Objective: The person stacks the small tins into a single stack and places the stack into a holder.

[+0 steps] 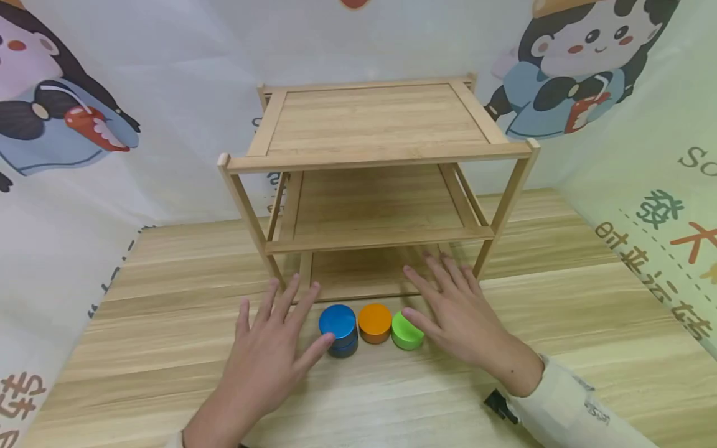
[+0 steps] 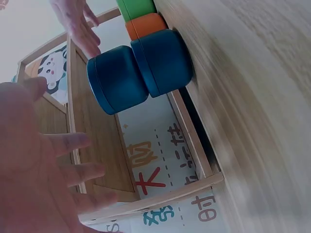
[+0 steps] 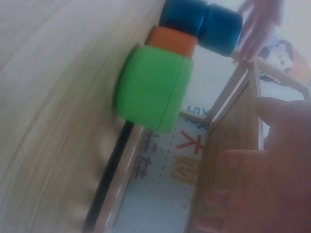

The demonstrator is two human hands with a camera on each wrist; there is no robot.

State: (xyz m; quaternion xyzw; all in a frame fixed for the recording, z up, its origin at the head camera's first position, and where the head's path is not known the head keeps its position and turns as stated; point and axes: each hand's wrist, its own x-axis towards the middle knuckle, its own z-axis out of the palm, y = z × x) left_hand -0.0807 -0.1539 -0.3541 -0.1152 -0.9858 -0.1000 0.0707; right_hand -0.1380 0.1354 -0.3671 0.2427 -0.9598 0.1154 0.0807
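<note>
Two blue round tins (image 1: pixel 338 323) stand stacked one on the other on the wooden table, in front of a small shelf. Right of them come an orange tin (image 1: pixel 375 322) and a green tin (image 1: pixel 407 331), in a close row. My left hand (image 1: pixel 274 348) is spread beside the blue stack, its thumb overlapping the stack in the head view; the left wrist view shows a gap between hand and tins. My right hand (image 1: pixel 459 311) hovers with fingers spread to the right of the green tin (image 3: pixel 154 89). Both hands hold nothing.
A three-tier wooden shelf (image 1: pixel 381 155) stands just behind the tins. White printed sheets (image 1: pixel 185 112) with cartoon figures and lettering enclose the table (image 1: pixel 168 348) at the back and sides. A black clip-like piece (image 1: pixel 500 406) shows by the right sleeve (image 1: pixel 566 404).
</note>
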